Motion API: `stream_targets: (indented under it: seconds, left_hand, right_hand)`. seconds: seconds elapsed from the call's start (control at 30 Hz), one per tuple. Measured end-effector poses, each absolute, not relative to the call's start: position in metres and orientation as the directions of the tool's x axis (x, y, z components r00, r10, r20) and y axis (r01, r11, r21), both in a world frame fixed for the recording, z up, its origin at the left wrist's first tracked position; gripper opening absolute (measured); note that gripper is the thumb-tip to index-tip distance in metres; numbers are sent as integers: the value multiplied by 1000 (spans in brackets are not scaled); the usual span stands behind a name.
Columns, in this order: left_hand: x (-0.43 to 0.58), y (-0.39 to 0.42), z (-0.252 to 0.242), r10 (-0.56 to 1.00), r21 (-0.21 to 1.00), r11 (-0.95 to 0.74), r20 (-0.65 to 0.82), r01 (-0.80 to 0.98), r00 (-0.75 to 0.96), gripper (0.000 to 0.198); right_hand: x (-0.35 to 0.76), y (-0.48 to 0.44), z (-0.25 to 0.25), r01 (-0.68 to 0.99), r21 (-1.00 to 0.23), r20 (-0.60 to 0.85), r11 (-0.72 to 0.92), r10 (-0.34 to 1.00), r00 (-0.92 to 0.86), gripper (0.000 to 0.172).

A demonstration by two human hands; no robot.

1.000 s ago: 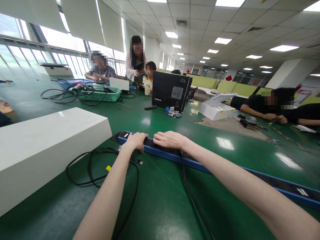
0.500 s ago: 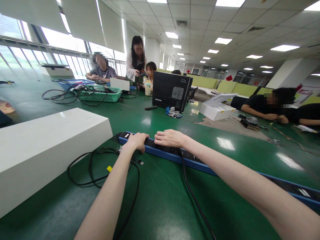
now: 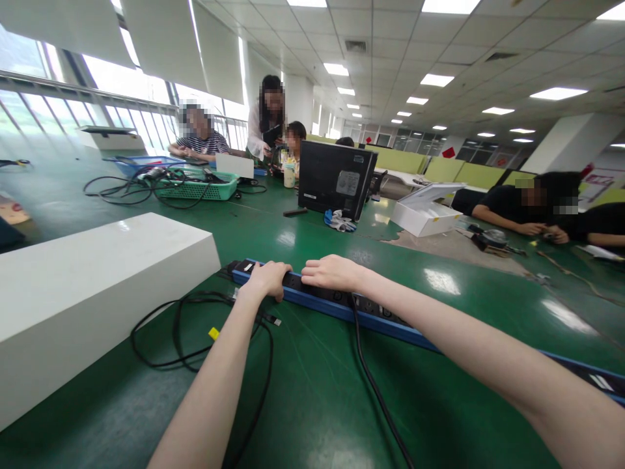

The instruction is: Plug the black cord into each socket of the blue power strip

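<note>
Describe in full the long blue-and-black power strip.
The long blue-and-black power strip has blue sides, perhaps metal, and a black top with sockets. White labels show towards left and right. It lies slantwise on the glossy green tabletop, from near the long white box to the picture's right edge. The left hand grips it near one end; the right hand lies over its top, contact unclear. A black cable meets it nearby; the right forearm hides part.

I see this from my own head, facing 12 o'clock and tipped down over the worktop (image 3: 312, 397), close above it. My left forearm (image 3: 208, 384) enters from 7 o'clock, my right forearm (image 3: 469, 332) from 4; my fingers (image 3: 316, 272) lie near mid-view. The wide view reaches the windows (image 3: 131, 81) at 10 and ceiling (image 3: 385, 39) at 12.
</note>
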State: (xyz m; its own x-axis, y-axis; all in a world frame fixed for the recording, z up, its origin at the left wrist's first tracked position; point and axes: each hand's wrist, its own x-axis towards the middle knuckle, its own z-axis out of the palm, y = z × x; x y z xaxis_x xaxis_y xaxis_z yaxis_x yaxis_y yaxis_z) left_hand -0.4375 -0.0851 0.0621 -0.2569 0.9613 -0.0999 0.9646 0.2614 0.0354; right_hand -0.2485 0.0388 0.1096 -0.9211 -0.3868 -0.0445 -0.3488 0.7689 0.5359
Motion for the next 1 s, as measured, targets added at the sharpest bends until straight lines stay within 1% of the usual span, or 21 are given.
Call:
stream_targets:
  seconds: [0.1, 0.17, 0.37, 0.5, 0.6, 0.7, 0.87, 1.0]
  left_hand:
    - [-438, -83, 60, 961, 30, 261, -105, 965, -257, 84]
    - [-439, -82, 59, 962, 25, 254, -106, 967, -251, 84]
    - [-441, -79, 56, 967, 11, 240, -95, 971, -238, 85]
    - [-440, -78, 53, 966, 5, 243, -91, 970, -241, 84]
    - [-440, -78, 53, 968, 3, 236, -92, 972, -235, 84]
    - [-442, -78, 54, 970, 1, 226, -89, 974, -225, 85]
    - [-445, -77, 51, 972, 0, 223, -80, 975, -222, 88]
    - [-446, -76, 49, 971, 4, 226, -80, 974, -225, 89]
  right_hand:
    - [-253, 33, 116, -286, 490, -78, 824, -285, -955, 12]
    - [-254, 26, 116, -258, 489, -90, 833, -246, -965, 12]
    - [-252, 11, 113, -236, 529, -80, 815, -229, -970, 20]
    - [-253, 9, 118, -210, 521, -93, 828, -189, -977, 18]
    - [-252, 4, 118, -213, 513, -105, 832, -185, -977, 19]
    - [-250, 0, 117, -200, 505, -90, 840, -180, -980, 20]
    - [-249, -2, 121, -156, 506, -83, 848, -132, -988, 17]
    - [-249, -5, 120, -171, 507, -91, 845, -145, -985, 18]
